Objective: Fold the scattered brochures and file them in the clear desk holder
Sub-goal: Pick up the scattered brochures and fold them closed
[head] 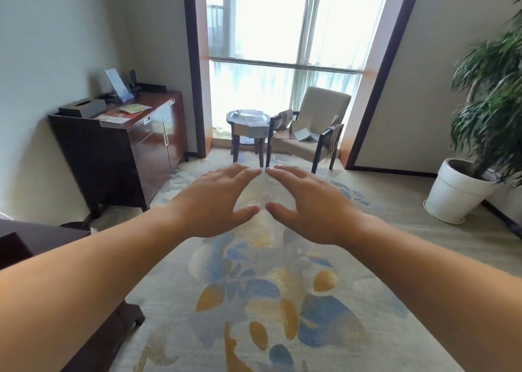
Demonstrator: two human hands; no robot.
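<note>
My left hand (214, 199) and my right hand (308, 204) are stretched out in front of me over the carpet, palms down, fingers spread, fingertips almost meeting; neither holds anything. Far off on the dark wooden cabinet (118, 151) at the left lie flat brochures (124, 113), red and green. Behind them stands the clear desk holder (120, 87) with a bluish sheet in it. More loose brochures (303, 130) lie open on the beige armchair (313, 122), and others rest on the small round table (248, 117) by the window.
A grey tissue box (82, 107) sits on the cabinet's left end. A potted plant in a white pot (457, 190) stands at the right wall. A dark desk corner (34, 241) is at my lower left. Patterned carpet (268, 301) lies between me and the furniture.
</note>
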